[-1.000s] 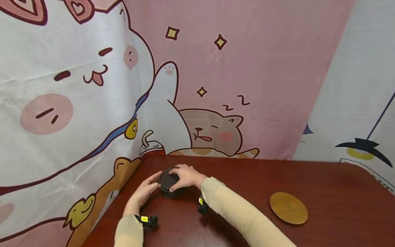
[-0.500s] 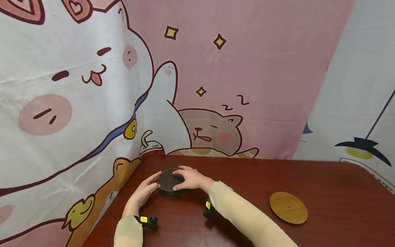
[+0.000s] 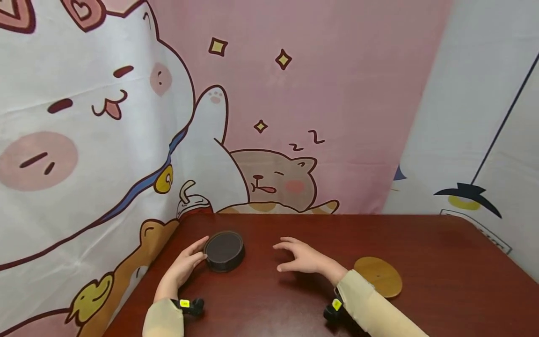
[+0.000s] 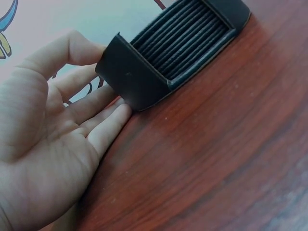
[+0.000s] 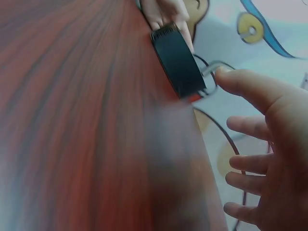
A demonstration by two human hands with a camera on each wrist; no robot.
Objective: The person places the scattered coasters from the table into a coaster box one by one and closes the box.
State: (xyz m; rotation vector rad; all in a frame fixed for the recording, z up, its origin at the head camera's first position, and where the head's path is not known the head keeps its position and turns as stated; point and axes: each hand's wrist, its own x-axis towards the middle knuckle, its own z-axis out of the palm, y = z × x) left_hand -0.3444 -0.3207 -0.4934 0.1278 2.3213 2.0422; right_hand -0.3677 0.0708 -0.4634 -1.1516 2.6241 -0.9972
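A round black coaster holder [image 3: 225, 250] stands on the table at the left. Through the gap in its wall, the left wrist view shows a stack of thin black coasters [image 4: 185, 41]. My left hand [image 3: 181, 267] touches the holder's left side, thumb near the upper edge and the other fingers lower along the wall. To the right of the holder my right hand [image 3: 305, 256] hovers over the table, fingers spread and holding nothing. Beyond that hand lies a flat round wooden disc [image 3: 382, 275] with a small dark dot at its middle; my right sleeve covers part of it.
The dark red wooden table [image 3: 261, 304] reaches back to a cloth wall [image 3: 337, 93] printed with cartoon animals. At the left, the cloth runs close along the table's edge. Each wrist wears a small black camera.
My right hand has left the top of the coaster holder and moved right, towards the wooden disc. My left hand stays at the holder's side. The head view has turned slightly right.
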